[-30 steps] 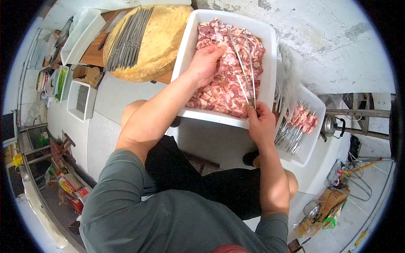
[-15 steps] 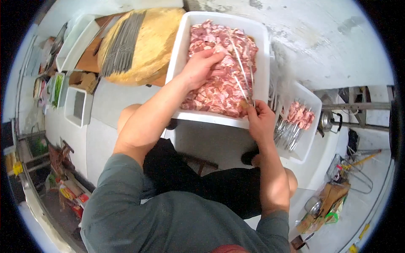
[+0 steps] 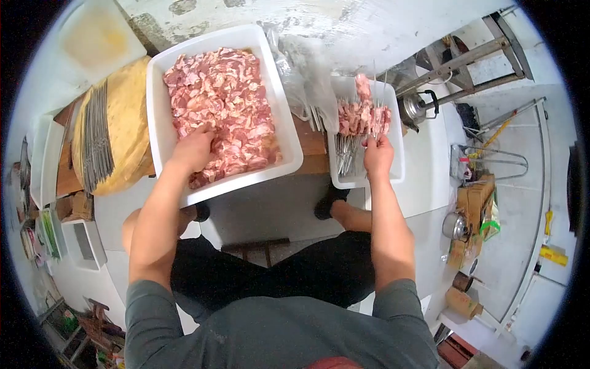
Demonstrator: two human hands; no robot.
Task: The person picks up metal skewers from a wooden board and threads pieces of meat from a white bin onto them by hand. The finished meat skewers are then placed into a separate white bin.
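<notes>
A large white tub [image 3: 287, 132] is filled with cut pieces of raw meat [image 3: 227, 92]. My left hand [image 3: 195, 149] rests in the meat near the tub's left front, its fingers curled into the pieces and partly hidden among them. To the right, my right hand [image 3: 378, 155] pinches the lower end of a metal skewer over a smaller white tray [image 3: 397, 166]. Several meat-threaded skewers [image 3: 350, 120] lie in that tray, their bare metal ends toward me. The held skewer overlaps them, so which meat is on it is hard to tell.
A bundle of bare metal skewers [image 3: 98, 135] lies on a round yellowish board [image 3: 130, 123] left of the tub. Clear plastic bags [image 3: 298, 80] sit between tub and tray. A metal kettle [image 3: 413, 109] stands right of the tray, near a metal frame [image 3: 458, 64].
My right hand has moved from the tub's front right corner to over the small tray with the skewer. My left hand stays at the meat. The view has turned to the right.
</notes>
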